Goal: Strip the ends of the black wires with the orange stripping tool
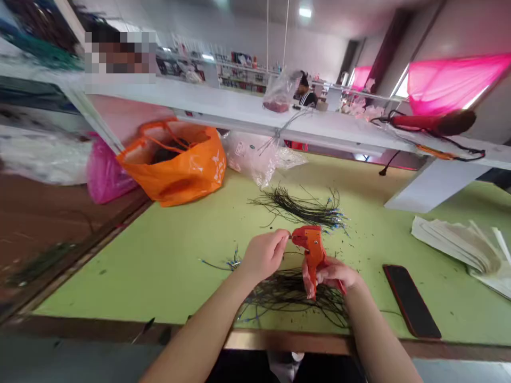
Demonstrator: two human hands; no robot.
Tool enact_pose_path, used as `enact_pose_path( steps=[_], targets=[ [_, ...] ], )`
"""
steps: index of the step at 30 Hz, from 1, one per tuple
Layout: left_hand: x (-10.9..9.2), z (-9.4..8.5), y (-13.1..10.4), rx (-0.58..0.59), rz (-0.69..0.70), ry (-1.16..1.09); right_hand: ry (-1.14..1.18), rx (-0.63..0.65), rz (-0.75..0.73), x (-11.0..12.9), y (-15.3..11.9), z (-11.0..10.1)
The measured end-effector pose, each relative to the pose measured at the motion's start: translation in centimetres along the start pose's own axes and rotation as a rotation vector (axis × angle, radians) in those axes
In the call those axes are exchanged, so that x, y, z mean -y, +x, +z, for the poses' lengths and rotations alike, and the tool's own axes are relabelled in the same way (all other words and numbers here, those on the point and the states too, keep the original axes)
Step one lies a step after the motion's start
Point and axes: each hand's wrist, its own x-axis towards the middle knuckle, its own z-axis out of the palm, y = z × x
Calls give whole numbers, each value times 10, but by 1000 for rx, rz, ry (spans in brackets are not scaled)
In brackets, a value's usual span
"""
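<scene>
On the table [131, 266], a phone [412, 301] lies right of the hand tool [314, 249], a wire bundle [305, 208] behind.

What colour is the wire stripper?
The wire stripper is orange-red; it shows best in the head view.

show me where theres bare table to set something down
Bare green tabletop lies between the orange bag and the front edge and, barring scraps, between the far wire bundle and the papers. It's crowded around the right hand and orange tool, with near wires beneath.
</scene>
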Motion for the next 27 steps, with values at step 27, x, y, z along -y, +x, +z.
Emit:
enact_pose_path(
  steps=[27],
  targets=[
    [-1,4,1,-35,-48,-71,-10,-26,-86,-5,2,1]
  ],
)
